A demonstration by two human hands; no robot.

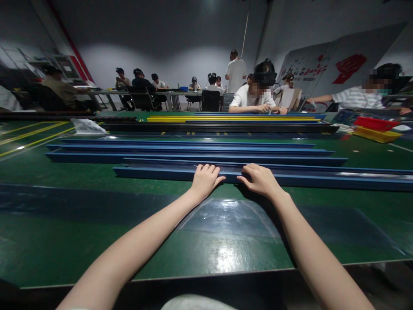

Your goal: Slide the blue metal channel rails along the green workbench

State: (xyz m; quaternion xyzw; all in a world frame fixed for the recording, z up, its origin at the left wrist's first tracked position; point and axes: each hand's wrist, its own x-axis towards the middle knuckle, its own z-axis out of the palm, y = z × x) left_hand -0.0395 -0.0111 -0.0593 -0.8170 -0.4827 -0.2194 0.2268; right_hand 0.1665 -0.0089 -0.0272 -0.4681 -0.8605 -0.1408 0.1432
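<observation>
A long blue channel strip [322, 180] lies crosswise on the green table [155, 254], its hollow side facing up. My left hand [206, 178] is closed over its near wall, fingers curled into the channel and thumb along the front. A short way to the right, my right hand [260, 177] grips the same wall, with fingers bent over the top and the thumb in front. Between my hands a bare stretch of the strip shows. The fingertips of both hands are partly hidden inside the channel.
More blue channel strips [193, 157] lie parallel just beyond. Farther back are a black strip [226, 128], a yellow strip [174, 119], and red and yellow bins [377, 130]. A clear plastic sheet [97, 202] lies nearer me. Co-workers [258, 92] sit across the table.
</observation>
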